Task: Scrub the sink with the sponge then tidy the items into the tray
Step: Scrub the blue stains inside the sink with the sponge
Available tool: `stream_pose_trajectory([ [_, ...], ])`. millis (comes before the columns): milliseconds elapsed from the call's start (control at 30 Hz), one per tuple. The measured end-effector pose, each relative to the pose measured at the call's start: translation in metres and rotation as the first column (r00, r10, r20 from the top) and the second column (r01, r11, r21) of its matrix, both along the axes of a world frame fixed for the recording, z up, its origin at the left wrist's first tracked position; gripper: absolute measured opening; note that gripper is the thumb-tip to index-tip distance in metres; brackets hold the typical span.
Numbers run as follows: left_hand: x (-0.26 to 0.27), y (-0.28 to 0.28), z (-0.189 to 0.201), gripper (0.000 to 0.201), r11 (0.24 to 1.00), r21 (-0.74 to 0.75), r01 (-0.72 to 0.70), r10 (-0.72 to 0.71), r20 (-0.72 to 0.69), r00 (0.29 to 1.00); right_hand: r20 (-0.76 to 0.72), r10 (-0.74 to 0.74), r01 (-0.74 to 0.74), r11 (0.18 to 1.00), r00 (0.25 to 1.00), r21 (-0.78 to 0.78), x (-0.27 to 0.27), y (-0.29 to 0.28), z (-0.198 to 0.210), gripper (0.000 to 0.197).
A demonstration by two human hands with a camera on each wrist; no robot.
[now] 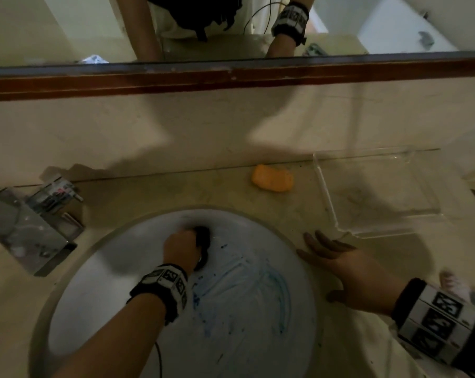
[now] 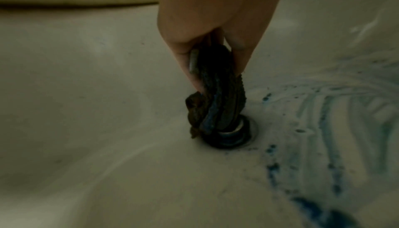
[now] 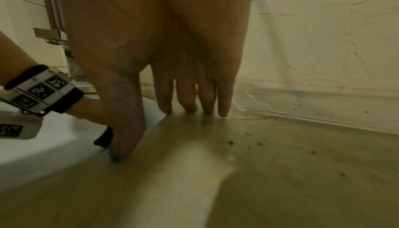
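Note:
The round white sink (image 1: 100,290) carries blue smears (image 1: 274,285) on its right side. My left hand (image 1: 195,241) is down in the basin and pinches a dark, folded sponge (image 2: 215,95) between thumb and fingers. The sponge's lower end sits at the drain (image 2: 237,134). My right hand (image 1: 320,246) lies flat on the counter at the sink's right rim, fingers straight and holding nothing. A clear tray (image 1: 381,197) stands on the counter just beyond it, with nothing in it that I can see. An orange soap-like block (image 1: 272,178) lies left of the tray.
A chrome faucet (image 1: 39,214) stands at the sink's left. A mirror with a brown frame (image 1: 230,77) runs along the wall behind the counter (image 1: 176,192). Blue specks (image 3: 231,142) dot the counter by my right hand (image 3: 190,109).

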State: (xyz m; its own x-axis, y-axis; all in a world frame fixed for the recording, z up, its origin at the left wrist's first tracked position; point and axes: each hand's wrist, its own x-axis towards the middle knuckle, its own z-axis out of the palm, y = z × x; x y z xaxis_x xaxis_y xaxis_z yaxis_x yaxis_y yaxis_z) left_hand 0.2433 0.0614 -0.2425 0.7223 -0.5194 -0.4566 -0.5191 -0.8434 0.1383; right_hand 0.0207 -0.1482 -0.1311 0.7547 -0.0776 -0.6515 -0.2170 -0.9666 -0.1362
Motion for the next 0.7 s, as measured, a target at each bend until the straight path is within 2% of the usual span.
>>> stream_pose_trajectory([
  [200, -0.019, -0.032, -0.011, 0.027, 0.995, -0.078, 0.064, -0.069, -0.065, 0.995, 0.01, -0.03, 0.029, 0.999, 1.0, 0.031, 0.001, 0.002, 0.001, 0.094],
  [267, -0.025, -0.033, -0.021, 0.013, 0.97, -0.179, 0.163, -0.164, 0.01, 0.986, 0.006, -0.033, 0.033, 0.999, 0.999, 0.033, 0.002, 0.001, 0.001, 0.094],
  [300, -0.029, -0.031, -0.026, 0.013, 0.957, -0.187, 0.224, -0.228, 0.0, 0.974, 0.004, -0.033, 0.033, 0.999, 0.999, 0.032, 0.002, 0.002, 0.001, 0.094],
  [367, -0.037, -0.026, -0.05, 0.025, 0.931, -0.18, 0.318, -0.334, -0.063, 0.94, 0.003, -0.025, 0.025, 1.0, 1.0, 0.015, 0.002, 0.003, 0.0, 0.094],
  [433, -0.044, -0.02, -0.067, 0.022, 0.913, -0.158, 0.377, -0.394, -0.098, 0.914, -0.005, -0.016, 0.016, 1.0, 1.0, -0.001, 0.002, 0.003, 0.0, 0.094],
  [500, -0.052, -0.011, -0.055, 0.02, 0.894, -0.163, 0.418, -0.443, -0.175, 0.879, -0.009, -0.015, 0.015, 1.0, 1.0, -0.004, 0.002, 0.004, 0.001, 0.094],
  [533, -0.056, -0.007, -0.044, 0.019, 0.87, -0.145, 0.472, -0.49, -0.137, 0.861, -0.007, -0.012, 0.012, 1.0, 1.0, -0.007, 0.003, 0.004, 0.001, 0.093],
  [600, -0.058, 0.002, -0.024, 0.017, 0.78, -0.16, 0.605, -0.62, -0.074, 0.781, -0.007, -0.011, 0.011, 1.0, 1.0, -0.006, 0.002, 0.005, 0.001, 0.093],
  [633, -0.053, 0.001, -0.019, 0.016, 0.796, -0.185, 0.577, -0.598, -0.09, 0.796, -0.008, -0.014, 0.014, 1.0, 1.0, -0.005, 0.002, 0.005, 0.001, 0.093],
  [700, -0.04, -0.001, -0.014, 0.034, 0.901, -0.24, 0.361, -0.394, -0.106, 0.913, -0.004, -0.008, 0.008, 1.0, 1.0, -0.008, 0.002, 0.004, 0.001, 0.093],
])
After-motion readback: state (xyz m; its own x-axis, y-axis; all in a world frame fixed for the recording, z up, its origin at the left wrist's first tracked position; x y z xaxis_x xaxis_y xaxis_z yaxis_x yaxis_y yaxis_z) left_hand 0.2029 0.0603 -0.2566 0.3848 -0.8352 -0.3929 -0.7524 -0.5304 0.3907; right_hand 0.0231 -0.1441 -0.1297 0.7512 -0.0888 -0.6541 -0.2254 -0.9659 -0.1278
